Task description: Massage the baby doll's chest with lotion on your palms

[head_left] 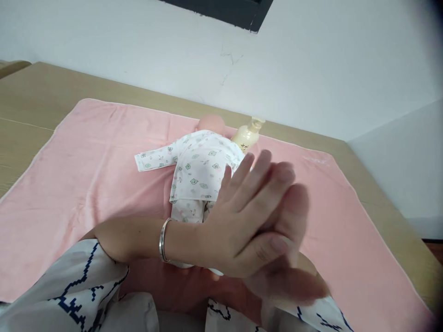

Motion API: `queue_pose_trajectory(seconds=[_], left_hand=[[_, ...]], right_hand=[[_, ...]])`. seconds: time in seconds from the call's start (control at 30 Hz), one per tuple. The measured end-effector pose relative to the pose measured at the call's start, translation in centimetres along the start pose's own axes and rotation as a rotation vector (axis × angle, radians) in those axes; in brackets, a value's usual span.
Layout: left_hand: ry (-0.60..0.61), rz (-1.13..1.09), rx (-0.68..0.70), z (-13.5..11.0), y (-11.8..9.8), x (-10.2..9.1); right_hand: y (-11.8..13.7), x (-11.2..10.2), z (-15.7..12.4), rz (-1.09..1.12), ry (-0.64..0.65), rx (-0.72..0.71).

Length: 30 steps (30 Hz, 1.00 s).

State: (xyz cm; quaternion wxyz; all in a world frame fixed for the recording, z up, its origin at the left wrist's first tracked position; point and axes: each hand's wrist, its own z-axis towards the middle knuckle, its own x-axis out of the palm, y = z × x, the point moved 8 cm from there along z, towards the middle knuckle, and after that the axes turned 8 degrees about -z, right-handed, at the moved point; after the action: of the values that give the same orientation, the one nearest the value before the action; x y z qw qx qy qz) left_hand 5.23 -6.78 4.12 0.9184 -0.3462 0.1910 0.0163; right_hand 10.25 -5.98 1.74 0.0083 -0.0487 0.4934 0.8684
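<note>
My left hand (242, 216), with a silver bangle (162, 240) at its wrist, has its fingers stretched out. Its palm is against my right hand (296, 216), which is blurred by motion and partly covered; the right fingers look extended and flat. No object shows between the two palms. Behind and below the hands lies a baby doll (204, 168) in a white printed top and trousers, one sleeve spread to the left. My left forearm crosses in front of its legs, and my hands cover its other arm. Beyond the doll is a cream-coloured pump bottle (246, 135), its lower part hidden.
Under the doll a pink blanket (117, 138) is spread with some folds, over a wooden surface (65, 85). A white wall (173, 55) rises along the far edge, with a dark frame (238, 14) on it. Another wall stands at right.
</note>
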Motion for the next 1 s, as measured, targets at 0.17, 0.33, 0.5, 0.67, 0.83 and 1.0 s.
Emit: queue_pose_trajectory(seconds=[0.17, 0.33, 0.5, 0.67, 0.83, 1.0], left_hand=[[0.156, 0.101, 0.099, -0.1, 0.7, 2.9], [0.016, 0.144, -0.109, 2.7, 4.2, -0.5], [-0.238, 0.184, -0.207, 5.3, 9.3, -6.7], [-0.445, 0.036, -0.436, 4.3, 18.1, -8.6], [-0.422, 0.076, -0.397, 2.5, 21.2, -6.0], [-0.447, 0.211, -0.411, 1.2, 22.8, -4.9]], right_hand=[[0.4, -2.2, 4.1, 0.188, -0.149, 0.113], [-2.7, 1.3, 3.7, 0.407, 0.031, 0.383], [-1.6, 3.0, 2.3, 0.019, 0.356, 0.225], [-2.8, -0.4, 5.6, -0.379, 0.111, -0.005], [-11.0, 0.3, 9.3, -0.706, 0.150, 0.013], [-15.4, 0.6, 10.9, -0.846, 0.241, -0.072]])
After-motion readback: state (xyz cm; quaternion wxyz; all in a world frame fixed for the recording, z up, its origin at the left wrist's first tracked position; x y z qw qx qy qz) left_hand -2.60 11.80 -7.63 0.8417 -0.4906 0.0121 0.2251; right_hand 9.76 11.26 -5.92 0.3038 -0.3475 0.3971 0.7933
